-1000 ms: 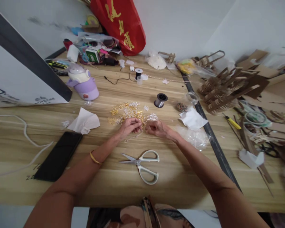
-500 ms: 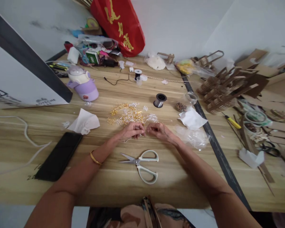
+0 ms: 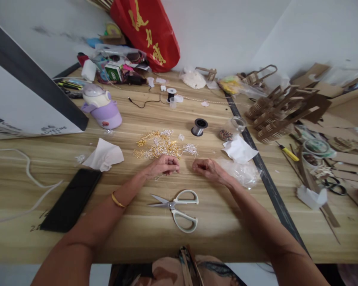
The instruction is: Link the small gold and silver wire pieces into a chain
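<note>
My left hand [image 3: 163, 165] is closed in a pinch just above the tabletop. A thin silvery strand [image 3: 157, 177] trails out below its fingers. To its right, a short gap away, my right hand [image 3: 208, 169] is pinched too; what its fingertips hold, if anything, is too small to make out. Beyond my left hand spreads a loose pile of gold and silver beads and findings [image 3: 159, 145], with silver pins [image 3: 191, 149] at its right end. Scissors with white handles [image 3: 173, 204] lie with their blades apart on the near side of both hands.
A wire spool [image 3: 199, 127] stands behind the pile. Left are a black phone-like slab [image 3: 73, 200], crumpled paper [image 3: 104, 155] and a purple bottle [image 3: 106, 113]. On the right lie a clear plastic bag [image 3: 243, 172], white paper [image 3: 240, 149], a glass jar [image 3: 238, 124] and small woven baskets [image 3: 271, 115].
My right hand has moved right, widening the gap between my hands. My left hand keeps its pinch on the strand. The view has shifted slightly.
</note>
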A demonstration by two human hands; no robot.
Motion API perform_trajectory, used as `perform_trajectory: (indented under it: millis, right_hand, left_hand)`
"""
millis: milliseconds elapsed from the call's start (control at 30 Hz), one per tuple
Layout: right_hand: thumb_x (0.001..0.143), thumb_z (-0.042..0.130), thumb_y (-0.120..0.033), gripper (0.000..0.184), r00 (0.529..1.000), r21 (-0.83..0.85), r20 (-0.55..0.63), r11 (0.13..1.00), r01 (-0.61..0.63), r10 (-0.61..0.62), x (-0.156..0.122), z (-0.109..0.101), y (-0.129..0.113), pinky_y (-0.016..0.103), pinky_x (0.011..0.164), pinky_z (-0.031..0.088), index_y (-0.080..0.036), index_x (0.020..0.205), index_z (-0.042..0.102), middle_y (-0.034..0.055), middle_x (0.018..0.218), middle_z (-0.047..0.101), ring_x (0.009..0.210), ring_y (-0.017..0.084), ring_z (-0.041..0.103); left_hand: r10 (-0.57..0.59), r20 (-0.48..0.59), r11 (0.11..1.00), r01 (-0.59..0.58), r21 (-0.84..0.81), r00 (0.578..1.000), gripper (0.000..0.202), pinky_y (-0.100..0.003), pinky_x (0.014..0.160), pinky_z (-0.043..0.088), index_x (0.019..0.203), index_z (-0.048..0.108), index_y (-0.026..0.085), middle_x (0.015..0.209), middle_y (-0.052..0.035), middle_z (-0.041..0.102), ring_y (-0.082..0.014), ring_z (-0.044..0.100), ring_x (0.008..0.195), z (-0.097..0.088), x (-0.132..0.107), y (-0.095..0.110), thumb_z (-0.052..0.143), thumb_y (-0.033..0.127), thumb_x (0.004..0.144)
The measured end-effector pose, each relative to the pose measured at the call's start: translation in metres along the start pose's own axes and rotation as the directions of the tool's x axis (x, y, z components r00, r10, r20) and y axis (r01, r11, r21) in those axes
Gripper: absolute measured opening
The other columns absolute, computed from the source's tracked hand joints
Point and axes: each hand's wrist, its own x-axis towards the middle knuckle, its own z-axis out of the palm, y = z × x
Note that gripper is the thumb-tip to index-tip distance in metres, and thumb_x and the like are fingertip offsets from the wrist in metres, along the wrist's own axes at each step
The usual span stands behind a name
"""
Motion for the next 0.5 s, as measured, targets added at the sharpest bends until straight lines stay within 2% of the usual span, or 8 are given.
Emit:
perform_trajectory:
  millis: [167, 267, 333, 433, 500]
  right_hand:
    - [0.090, 0.049, -0.034, 0.026, 1.000, 0.050, 0.010, 0.999, -0.015, 0.015, -0.014, -0.002, -0.003, 0.022, 0.059, 0.037, -0.014, 0.086, 0.065, 0.0016, 0.073, 0.061, 0.064, 0.012, 0.050]
    - [0.089, 0.052, -0.039, 0.029, 0.998, 0.137, -0.016, 0.989, -0.058, 0.061, -0.025, -0.006, -0.002, 0.026, 0.067, 0.045, -0.015, 0.100, 0.065, 0.0077, 0.097, 0.067, 0.082, 0.016, 0.061]
    - [0.088, 0.053, -0.040, 0.030, 0.996, 0.165, -0.036, 0.984, -0.074, 0.081, -0.035, -0.010, 0.001, 0.027, 0.069, 0.049, -0.016, 0.102, 0.065, 0.0099, 0.105, 0.066, 0.089, 0.019, 0.063]
    - [0.088, 0.054, -0.041, 0.031, 0.991, 0.135, -0.101, 0.988, -0.075, 0.089, -0.052, -0.019, 0.007, 0.032, 0.075, 0.053, -0.019, 0.108, 0.064, 0.0104, 0.111, 0.065, 0.098, 0.022, 0.063]
    - [0.088, 0.054, -0.040, 0.030, 0.984, 0.046, -0.165, 0.997, -0.062, 0.069, -0.061, -0.024, 0.011, 0.036, 0.082, 0.053, -0.021, 0.108, 0.065, 0.0106, 0.115, 0.064, 0.103, 0.024, 0.062]
  left_hand:
    - [0.008, -0.066, 1.000, -0.007, 0.015, 0.998, 0.026, -0.017, 0.045, 0.041, 0.074, 0.063, 0.010, 0.063, -0.0029, 0.065, -0.0056, 0.051, 0.047, 0.002, 0.003, -0.006, 0.072, 0.034, 0.070]
    - [0.003, -0.088, 1.000, -0.003, 0.005, 0.996, 0.025, -0.017, 0.044, 0.041, 0.073, 0.062, 0.010, 0.061, -0.0028, 0.065, -0.0056, 0.051, 0.047, 0.002, 0.004, -0.008, 0.073, 0.032, 0.069]
    - [0.003, -0.091, 1.000, -0.004, -0.005, 0.996, 0.024, -0.017, 0.044, 0.041, 0.072, 0.062, 0.010, 0.060, -0.0024, 0.064, -0.0055, 0.051, 0.046, 0.003, 0.003, -0.007, 0.073, 0.031, 0.069]
    - [0.006, -0.088, 1.000, -0.006, -0.009, 0.996, 0.023, -0.016, 0.044, 0.041, 0.071, 0.062, 0.010, 0.059, -0.0019, 0.064, -0.0051, 0.050, 0.046, 0.004, 0.003, -0.005, 0.073, 0.030, 0.069]
    - [0.004, -0.090, 1.000, -0.005, -0.011, 0.996, 0.022, -0.016, 0.043, 0.041, 0.071, 0.061, 0.010, 0.058, -0.0017, 0.064, -0.0049, 0.050, 0.045, 0.004, 0.004, -0.005, 0.073, 0.029, 0.070]
